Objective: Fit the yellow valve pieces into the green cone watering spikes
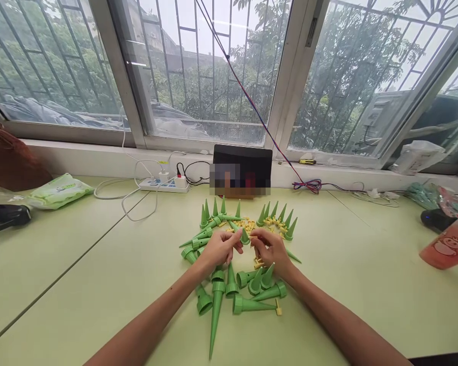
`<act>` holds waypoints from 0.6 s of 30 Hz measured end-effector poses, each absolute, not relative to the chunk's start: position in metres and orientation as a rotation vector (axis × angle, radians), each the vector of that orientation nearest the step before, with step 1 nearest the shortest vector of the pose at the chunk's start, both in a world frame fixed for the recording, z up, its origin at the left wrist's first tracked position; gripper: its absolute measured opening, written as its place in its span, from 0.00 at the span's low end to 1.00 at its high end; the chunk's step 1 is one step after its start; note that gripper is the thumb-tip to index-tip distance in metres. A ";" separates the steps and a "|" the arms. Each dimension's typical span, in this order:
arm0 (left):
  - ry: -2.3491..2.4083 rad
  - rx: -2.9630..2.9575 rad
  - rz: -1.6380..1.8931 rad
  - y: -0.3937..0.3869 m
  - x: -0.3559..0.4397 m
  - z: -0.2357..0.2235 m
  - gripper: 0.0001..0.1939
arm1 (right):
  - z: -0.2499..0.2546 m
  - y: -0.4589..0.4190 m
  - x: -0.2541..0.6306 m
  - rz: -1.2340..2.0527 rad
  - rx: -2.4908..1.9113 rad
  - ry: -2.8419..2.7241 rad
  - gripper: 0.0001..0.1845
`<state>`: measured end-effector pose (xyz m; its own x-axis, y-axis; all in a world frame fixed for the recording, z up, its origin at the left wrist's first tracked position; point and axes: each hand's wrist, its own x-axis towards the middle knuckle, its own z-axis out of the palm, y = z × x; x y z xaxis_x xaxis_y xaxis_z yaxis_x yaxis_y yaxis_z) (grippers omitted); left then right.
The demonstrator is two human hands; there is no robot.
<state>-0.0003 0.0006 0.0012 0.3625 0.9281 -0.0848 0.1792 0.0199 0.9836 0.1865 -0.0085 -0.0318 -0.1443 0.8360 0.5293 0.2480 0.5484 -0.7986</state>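
Left hand pinches a green spike; right hand pinches a yellow piece (the 2 pieces close together) above the surface.

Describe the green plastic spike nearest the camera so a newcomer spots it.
On the pale yellow-green table, find the person's bare left hand. Nearer the viewer lies a long, tapered green plastic spike with a wide collar. Unlike its neighbours, its tip points toward the viewer, closest to the bottom edge.
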 end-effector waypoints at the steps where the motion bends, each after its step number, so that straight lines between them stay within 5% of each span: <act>1: 1.065 1.427 0.790 0.000 -0.001 0.002 0.31 | -0.032 -0.008 0.187 0.669 -0.921 -1.678 0.07; 18: 1.057 1.525 0.929 -0.007 0.001 0.009 0.22 | -0.030 -0.005 0.186 0.910 -0.861 -1.512 0.07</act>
